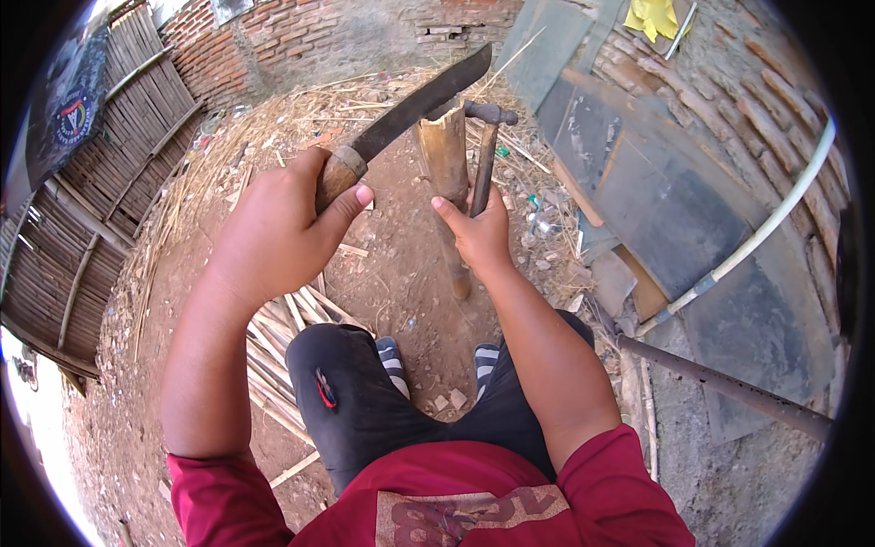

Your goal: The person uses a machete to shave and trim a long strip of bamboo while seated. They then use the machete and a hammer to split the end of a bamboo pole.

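Note:
My left hand point(287, 219) is closed round the wooden handle of a machete point(424, 100). Its dark, curved blade slants up to the right, across the top of a bamboo pole point(445, 155). The pole stands nearly upright in front of me, with a jagged, split upper end. My right hand point(478, 232) grips a hammer point(487, 150) by its dark handle, head up, just right of the pole. The thumb of that hand lies against the bamboo. I cannot tell whether the blade touches the pole.
Split bamboo strips point(273, 365) lie on the dirt by my left knee. Straw and litter point(301, 114) cover the ground toward a brick wall point(264, 46). A bamboo-slat panel point(118, 137) stands at left. Dark boards point(674, 210) and a rusty pipe point(729, 387) are at right.

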### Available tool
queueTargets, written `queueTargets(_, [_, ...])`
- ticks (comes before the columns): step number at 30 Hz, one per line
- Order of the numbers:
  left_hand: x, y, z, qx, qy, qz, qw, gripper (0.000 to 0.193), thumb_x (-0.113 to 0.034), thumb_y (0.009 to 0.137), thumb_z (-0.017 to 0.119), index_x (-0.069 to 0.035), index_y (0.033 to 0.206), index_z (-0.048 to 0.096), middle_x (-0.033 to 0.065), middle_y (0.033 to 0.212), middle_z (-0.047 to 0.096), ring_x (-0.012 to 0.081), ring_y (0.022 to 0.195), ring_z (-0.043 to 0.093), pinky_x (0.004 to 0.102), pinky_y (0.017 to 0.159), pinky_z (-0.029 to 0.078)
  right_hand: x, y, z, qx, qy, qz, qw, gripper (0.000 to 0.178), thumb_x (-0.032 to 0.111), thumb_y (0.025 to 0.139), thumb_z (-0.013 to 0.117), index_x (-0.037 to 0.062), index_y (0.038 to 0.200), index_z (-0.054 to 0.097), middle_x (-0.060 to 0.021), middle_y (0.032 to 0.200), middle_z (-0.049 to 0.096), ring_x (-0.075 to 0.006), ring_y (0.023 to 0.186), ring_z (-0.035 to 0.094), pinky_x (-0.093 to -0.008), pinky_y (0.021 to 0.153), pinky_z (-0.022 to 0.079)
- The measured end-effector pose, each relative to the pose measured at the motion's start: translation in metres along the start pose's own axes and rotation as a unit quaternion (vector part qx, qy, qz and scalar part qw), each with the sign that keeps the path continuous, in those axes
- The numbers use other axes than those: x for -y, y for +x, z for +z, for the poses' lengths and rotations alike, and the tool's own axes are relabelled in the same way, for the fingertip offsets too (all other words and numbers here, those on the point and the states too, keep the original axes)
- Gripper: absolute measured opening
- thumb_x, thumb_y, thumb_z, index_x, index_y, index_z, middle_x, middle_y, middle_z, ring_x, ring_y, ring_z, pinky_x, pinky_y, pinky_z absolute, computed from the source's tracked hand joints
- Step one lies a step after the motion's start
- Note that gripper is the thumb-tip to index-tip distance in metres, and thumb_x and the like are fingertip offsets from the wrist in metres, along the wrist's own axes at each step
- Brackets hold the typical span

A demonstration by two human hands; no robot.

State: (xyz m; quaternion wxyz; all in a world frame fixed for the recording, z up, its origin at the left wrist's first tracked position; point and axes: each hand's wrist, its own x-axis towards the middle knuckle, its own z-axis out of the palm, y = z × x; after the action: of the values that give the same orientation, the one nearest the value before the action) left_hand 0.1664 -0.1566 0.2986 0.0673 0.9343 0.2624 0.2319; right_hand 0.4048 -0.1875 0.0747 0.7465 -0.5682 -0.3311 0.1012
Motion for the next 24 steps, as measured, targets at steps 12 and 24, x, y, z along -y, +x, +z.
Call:
queueTargets(12, [0.005,0.002,0.012,-0.025,0.066,-0.015,0.997,0.036,-0.031,0.096,0.072,0.002,0.106,0.060,0.0238,0.073,0.065,0.0452,0.074,0.066,0.0521,0.068,0.050,-0.004,0.005,0.002,0.001,0.066,-0.011,0.998,0.068,0.030,0.077,0.095,-0.0026,0.124,0.060,-0.0108,0.109,0.070,-0.0184,0.099,0.069,-0.0333,0.087,0.055])
queueTargets(24, [0.009,-0.002,0.037,-0.019,0.068,-0.051,0.996,0.038,-0.031,0.095,0.071,0.001,0.113,0.059,0.0268,0.078,0.067,0.0469,0.080,0.069,0.0534,0.071,0.053,0.005,0.000,-0.006,0.012,0.023,0.038,0.999,0.069,0.029,0.079,0.095,-0.0035,0.127,0.057,-0.0128,0.116,0.068,-0.0192,0.106,0.068,-0.0337,0.090,0.055])
